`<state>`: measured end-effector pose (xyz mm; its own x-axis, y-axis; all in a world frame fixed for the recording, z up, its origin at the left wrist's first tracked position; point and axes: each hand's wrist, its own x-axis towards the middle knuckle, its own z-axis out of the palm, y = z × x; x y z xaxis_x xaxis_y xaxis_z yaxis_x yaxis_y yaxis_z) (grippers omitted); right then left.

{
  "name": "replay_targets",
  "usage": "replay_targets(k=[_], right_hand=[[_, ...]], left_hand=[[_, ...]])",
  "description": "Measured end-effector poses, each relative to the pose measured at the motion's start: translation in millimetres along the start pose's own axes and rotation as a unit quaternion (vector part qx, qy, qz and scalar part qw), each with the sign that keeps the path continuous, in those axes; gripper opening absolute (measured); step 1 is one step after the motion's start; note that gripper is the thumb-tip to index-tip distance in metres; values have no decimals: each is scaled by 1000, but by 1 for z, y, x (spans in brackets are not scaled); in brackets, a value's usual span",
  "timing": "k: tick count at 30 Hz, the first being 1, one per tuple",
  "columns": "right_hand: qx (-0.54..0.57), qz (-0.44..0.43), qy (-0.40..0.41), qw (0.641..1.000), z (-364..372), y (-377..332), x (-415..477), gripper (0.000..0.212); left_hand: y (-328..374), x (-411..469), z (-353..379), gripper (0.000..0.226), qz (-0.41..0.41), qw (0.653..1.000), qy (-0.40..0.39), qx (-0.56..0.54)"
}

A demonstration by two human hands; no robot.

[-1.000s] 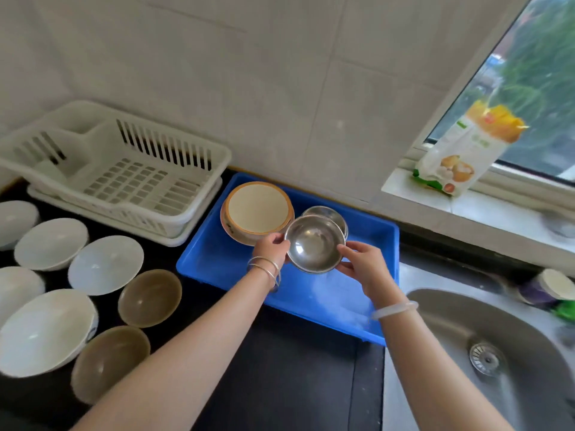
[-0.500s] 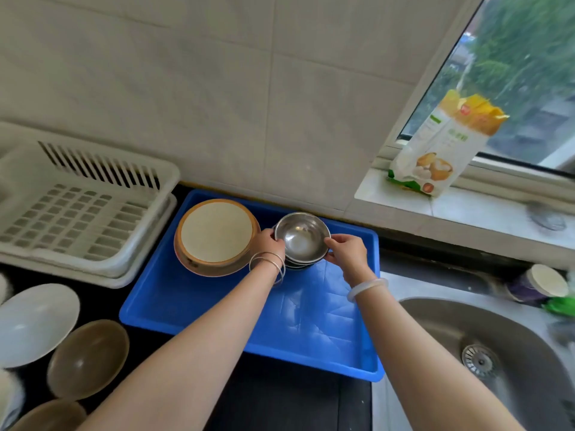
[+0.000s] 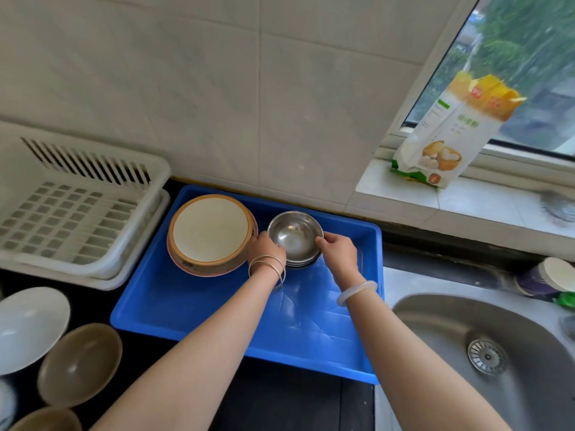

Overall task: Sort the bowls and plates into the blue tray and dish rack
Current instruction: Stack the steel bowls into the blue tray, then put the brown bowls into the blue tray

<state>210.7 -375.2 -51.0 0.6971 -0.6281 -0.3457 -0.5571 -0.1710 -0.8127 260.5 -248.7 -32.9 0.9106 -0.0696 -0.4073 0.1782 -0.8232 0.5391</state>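
Where the steel bowl (image 3: 295, 237) sits nested on other steel bowls at the back of the blue tray (image 3: 199, 309), both hands grip its rim: the left hand (image 3: 265, 246) on its left edge, the right hand (image 3: 336, 249) on its right edge, fingers closed on the metal. Just left of it in the tray lies a stack of orange-rimmed plates (image 3: 211, 233), touching the left hand. The white dish rack (image 3: 77, 206) stands beside the tray on the dark worktop (image 3: 280, 402). Nearer the person lie a white bowl (image 3: 29, 328) and two brown bowls (image 3: 79, 363). A steel sink (image 3: 497, 353) lies to the right; a flour bag (image 3: 451, 132) stands on the window sill.
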Motion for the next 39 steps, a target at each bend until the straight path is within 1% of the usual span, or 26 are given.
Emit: replay_targets(k=[2, 7, 11, 13, 15, 16, 17, 18, 19, 23, 28, 32, 36, 39], right_hand=[[-4, 4, -9, 1000, 2, -1, -1, 30], [4, 2, -29, 1000, 2, -1, -5, 25], [7, 6, -38, 999, -6, 2, -12, 32], [-12, 6, -35, 999, -10, 3, -19, 39], [-23, -9, -17, 1000, -14, 2, -30, 42], [-25, -21, -11, 999, -15, 2, -38, 39], [-28, -33, -12, 999, -15, 1, -46, 36], [-31, -43, -20, 998, -15, 0, -56, 32], [-34, -50, -32, 998, -14, -2, -67, 28], [-25, -65, -102, 992, 4, -8, -116, 17], [-43, -75, -190, 978, 53, -8, -174, 16], [-90, -86, -257, 958, 100, 2, -210, 20], [-155, -98, -315, 931, 149, 6, -235, 25], [-206, -119, -323, 916, 181, 2, -246, 29]], left_hand=[[0, -1, 0, 32, -3, 1000, -4, -21], [-7, -5, -1, 25, 8, 992, -3, -126], [-14, -14, -5, 24, 21, 984, -5, -175], [-20, -19, -7, 10, 31, 978, -16, -203], [-27, -28, -11, 18, 35, 975, -28, -218], [-31, -35, -14, 15, 32, 973, -40, -226], [-36, -41, -18, 19, 32, 971, -43, -231], [-41, -49, -23, 32, 29, 972, -43, -230], [-47, -56, -27, 39, 30, 972, -36, -232], [-83, -92, -47, 36, 36, 975, 19, -217], [-148, -139, -66, 32, 7, 972, 96, -215], [-205, -170, -79, 29, -36, 960, 165, -225], [-261, -194, -90, 27, -106, 938, 250, -214], [-294, -207, -94, 29, -146, 923, 309, -177]])
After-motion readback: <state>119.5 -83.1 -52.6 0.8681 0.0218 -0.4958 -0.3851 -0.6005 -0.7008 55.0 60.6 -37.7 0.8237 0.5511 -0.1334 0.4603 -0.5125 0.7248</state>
